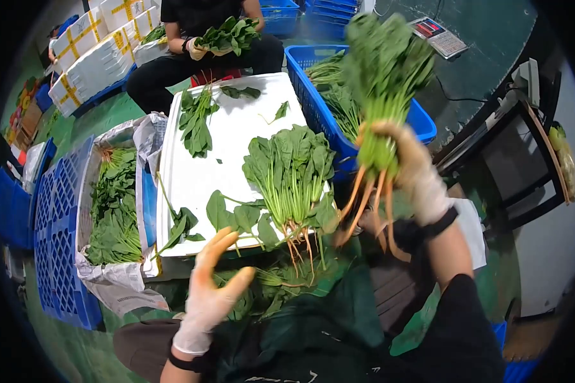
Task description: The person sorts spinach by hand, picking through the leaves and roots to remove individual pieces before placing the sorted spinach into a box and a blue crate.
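Observation:
My right hand [412, 167], in a whitish glove, is closed round the stems of a bunch of spinach [384, 96], its orange roots hanging down and its leaves up, blurred by motion. The bunch is held beside the blue basket [329, 137]. My gloved left hand [212, 287] has thumb and fingers apart with nothing in them, near the front edge of the white foam board [227, 172]. On that board, another spinach bunch [287, 175] lies with its roots toward me. Loose spinach leaves [197, 124] are scattered over the board.
At left stands a paper-lined box [112, 268] of spinach beside a blue plastic crate [61, 223]. Across the board a seated person [204, 38] holds leafy greens [230, 35]. A scale [439, 37] sits at the back right. White foam boxes [96, 51] are stacked at the back left.

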